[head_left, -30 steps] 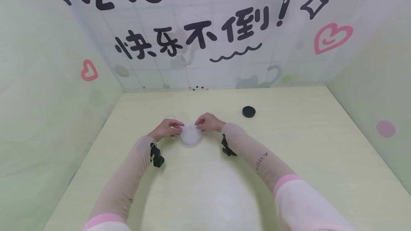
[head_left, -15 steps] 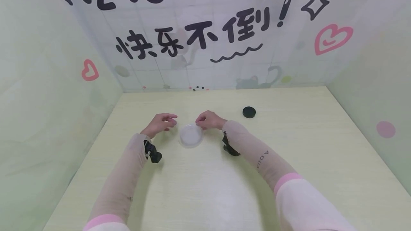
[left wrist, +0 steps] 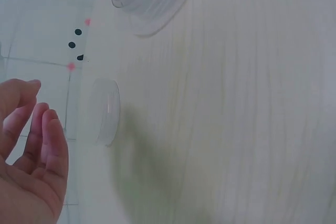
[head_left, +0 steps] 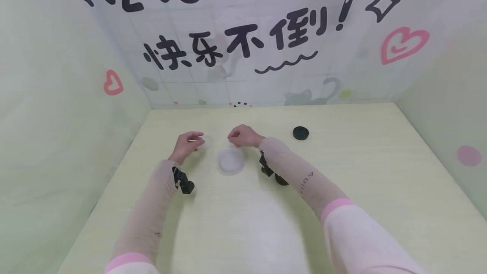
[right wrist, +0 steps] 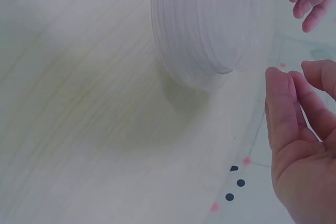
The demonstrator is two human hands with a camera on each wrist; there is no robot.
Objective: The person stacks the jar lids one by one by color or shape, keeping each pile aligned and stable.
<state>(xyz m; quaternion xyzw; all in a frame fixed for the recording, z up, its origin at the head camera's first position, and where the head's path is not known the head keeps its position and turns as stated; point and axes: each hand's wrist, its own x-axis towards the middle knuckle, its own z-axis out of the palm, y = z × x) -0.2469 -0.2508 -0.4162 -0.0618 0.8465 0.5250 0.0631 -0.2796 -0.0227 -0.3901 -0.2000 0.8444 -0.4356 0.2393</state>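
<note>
A clear round plastic jar (head_left: 231, 160) with ridged lines on its wall stands on the table between the hands; part of its side shows in the right wrist view. Left of it, a smaller, shallow clear disc (left wrist: 107, 113), perhaps a lid, lies on the tabletop. My left hand (head_left: 185, 145) is beside that disc, fingers loosely bent, with a gap between thumb and fingers and nothing held. Just beyond the jar's far rim hovers my right hand (head_left: 245, 135). Its fingers (right wrist: 281, 103) are gently bent, thumb apart, and no object is visible between them.
A black round lid (head_left: 300, 133) lies to the right of the right hand. The pale wooden table (head_left: 236, 231) meets a printed cloth backdrop (head_left: 243, 83) at the back, with cloth walls at both sides.
Both hands were at the jar's rim. The left hand has come off it and moved left to the clear disc; the right hand has let go and lifted slightly away. The head view shifted a little.
</note>
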